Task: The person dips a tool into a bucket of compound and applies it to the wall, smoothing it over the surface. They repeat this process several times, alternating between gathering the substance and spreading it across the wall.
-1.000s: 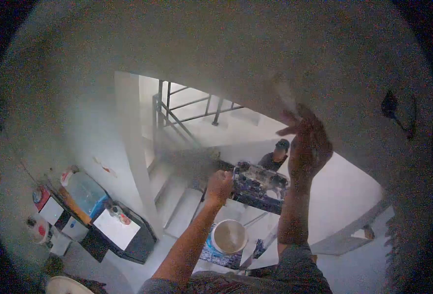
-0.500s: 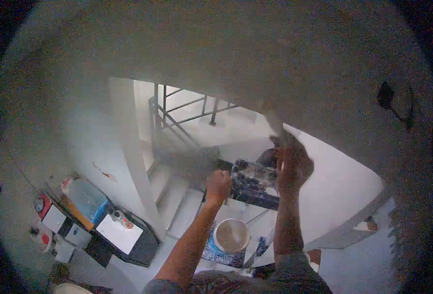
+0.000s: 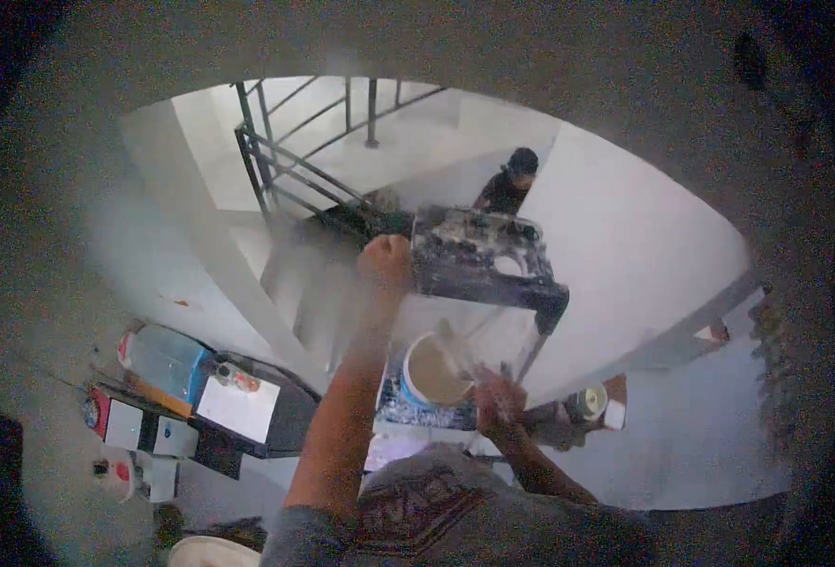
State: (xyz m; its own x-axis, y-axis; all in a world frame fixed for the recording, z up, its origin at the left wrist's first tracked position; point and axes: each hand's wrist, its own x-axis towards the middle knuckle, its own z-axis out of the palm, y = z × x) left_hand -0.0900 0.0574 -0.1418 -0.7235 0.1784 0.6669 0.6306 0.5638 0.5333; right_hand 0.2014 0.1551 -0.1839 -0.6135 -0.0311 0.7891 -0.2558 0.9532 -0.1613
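My left hand (image 3: 385, 263) is closed at the left edge of a dark, white-smeared ladder top (image 3: 483, 253); its fingers look curled round something I cannot make out. Lower and to the right, my right hand (image 3: 499, 402) grips the handle of a brush-like tool (image 3: 456, 346), which is blurred. The tool's far end reaches over the right rim of a white and blue bucket (image 3: 435, 370) holding a beige mixture. This bucket stands on a speckled lower step (image 3: 417, 413) of the ladder.
Behind the ladder top, a person in dark clothing (image 3: 504, 193) shows near the white wall (image 3: 635, 227). Dark railings (image 3: 304, 175) run along the stairs at upper left. A clear plastic container (image 3: 164, 361) and a white sheet (image 3: 238, 406) lie at lower left. A pale overhead surface fills the top.
My right hand has come down from the overhead surface to the bucket with the tool. The view has tilted downward, and the person behind the ladder now shows more clearly.
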